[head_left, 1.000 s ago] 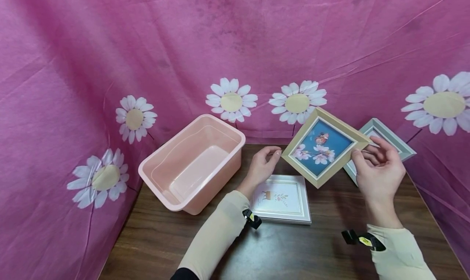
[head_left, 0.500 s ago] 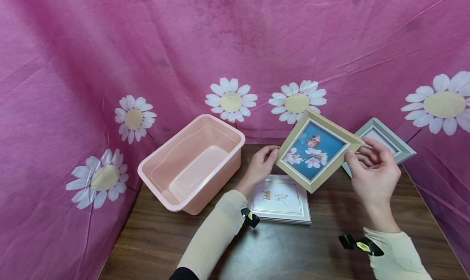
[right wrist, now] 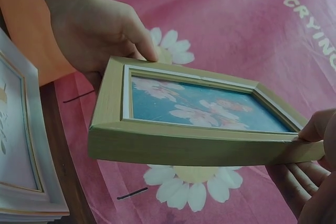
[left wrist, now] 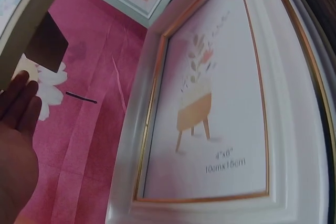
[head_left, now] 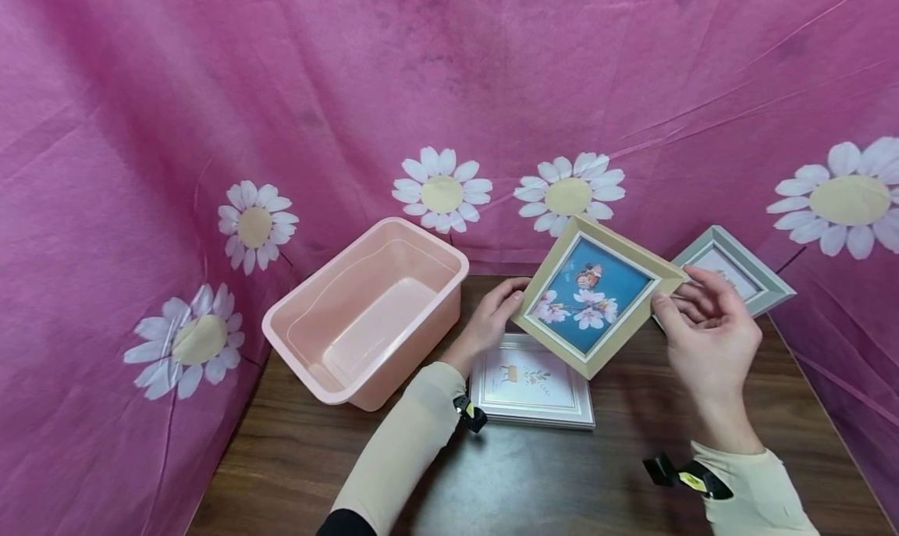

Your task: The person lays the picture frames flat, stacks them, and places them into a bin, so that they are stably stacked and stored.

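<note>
A tan picture frame [head_left: 591, 296] with pink blossoms and a butterfly on blue is held up, tilted, between both hands. My right hand [head_left: 712, 341] pinches its right corner, thumb on the front and fingers behind. At the opposite corner my left hand [head_left: 489, 317] grips it; in the right wrist view that hand's thumb [right wrist: 142, 39] lies along the edge. Below the tan frame, a white picture frame [head_left: 534, 384] with a plant drawing tops a stack on the table. A grey-green picture frame [head_left: 762, 282] is behind my right hand, partly hidden by it.
A pink plastic basin [head_left: 414, 353] stands left of the stack, its inside visible from above. The brown wooden table [head_left: 562, 481] ends at a pink cloth [head_left: 337, 91] with large daisies, hanging behind and at both sides.
The tan frame has moved left and slightly down, with my right hand following. My left hand, at the frame's left corner edge a second ago, now grips that corner and sits slightly further left.
</note>
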The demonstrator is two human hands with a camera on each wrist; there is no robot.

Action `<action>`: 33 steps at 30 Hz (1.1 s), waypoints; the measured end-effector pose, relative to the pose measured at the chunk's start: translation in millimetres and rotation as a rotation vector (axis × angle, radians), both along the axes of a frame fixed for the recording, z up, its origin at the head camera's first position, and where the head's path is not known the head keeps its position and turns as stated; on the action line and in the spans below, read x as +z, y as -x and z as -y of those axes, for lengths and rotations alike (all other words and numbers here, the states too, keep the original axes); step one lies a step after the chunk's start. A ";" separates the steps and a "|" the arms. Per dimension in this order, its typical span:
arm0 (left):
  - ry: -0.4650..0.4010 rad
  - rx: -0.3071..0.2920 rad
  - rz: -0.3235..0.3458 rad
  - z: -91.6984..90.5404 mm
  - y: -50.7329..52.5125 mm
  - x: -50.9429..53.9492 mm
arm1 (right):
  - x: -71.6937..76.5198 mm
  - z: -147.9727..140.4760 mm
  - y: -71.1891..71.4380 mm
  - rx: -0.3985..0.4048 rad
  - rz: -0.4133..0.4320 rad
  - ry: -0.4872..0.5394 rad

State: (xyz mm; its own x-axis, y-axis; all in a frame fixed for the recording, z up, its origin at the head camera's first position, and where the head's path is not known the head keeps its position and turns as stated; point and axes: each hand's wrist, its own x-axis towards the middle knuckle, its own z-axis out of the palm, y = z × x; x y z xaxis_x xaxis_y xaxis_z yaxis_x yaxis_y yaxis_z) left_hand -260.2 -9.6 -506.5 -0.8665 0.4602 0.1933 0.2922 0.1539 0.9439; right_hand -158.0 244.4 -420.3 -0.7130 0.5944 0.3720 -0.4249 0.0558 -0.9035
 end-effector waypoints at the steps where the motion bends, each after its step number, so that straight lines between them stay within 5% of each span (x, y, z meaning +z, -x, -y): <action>1: -0.007 -0.013 0.005 1.2 0.1 -0.4 | -0.1 0.8 -0.5 0.007 -0.004 0.007; 17: -0.122 -0.175 -0.026 13.7 0.7 -13.2 | 1.0 10.2 -7.2 0.091 -0.046 0.058; 28: -0.125 -0.099 -0.080 18.6 -3.7 -9.4 | -0.9 10.2 -8.5 0.085 -0.046 0.065; 33: -0.169 -0.112 -0.091 21.9 -4.0 -11.1 | -2.2 8.8 -8.2 0.078 -0.047 0.081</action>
State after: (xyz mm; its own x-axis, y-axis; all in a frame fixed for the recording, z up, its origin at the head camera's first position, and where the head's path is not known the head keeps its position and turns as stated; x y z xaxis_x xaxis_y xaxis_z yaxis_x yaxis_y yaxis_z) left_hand -256.2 -31.5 -517.6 -0.7874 0.5068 0.3510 0.3841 -0.0421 0.9224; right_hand -149.7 235.6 -422.4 -0.7408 0.5674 0.3596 -0.4674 -0.0510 -0.8825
